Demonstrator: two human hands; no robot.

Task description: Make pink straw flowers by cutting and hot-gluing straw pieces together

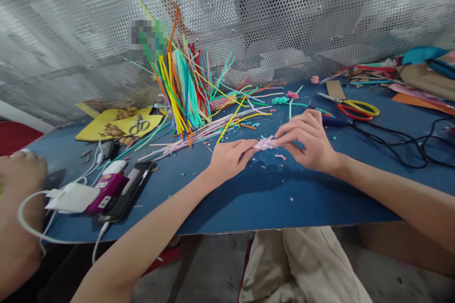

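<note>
Between my two hands, just above the blue table, is a small pale lilac pipe-cleaner flower with short spiky tufts. My left hand pinches its left end between thumb and fingers. At its right end, the fingertips of my right hand are closed on it too, with the other fingers curled above. Short lilac cut bits lie on the table just below. Behind my right hand are a teal fuzzy flower and a pink one.
A tall bunch of coloured pipe cleaners stands at the back. Scissors with red and yellow handles and black cables lie right. Left are a phone, a purple power strip, grey scissors and another person's arm.
</note>
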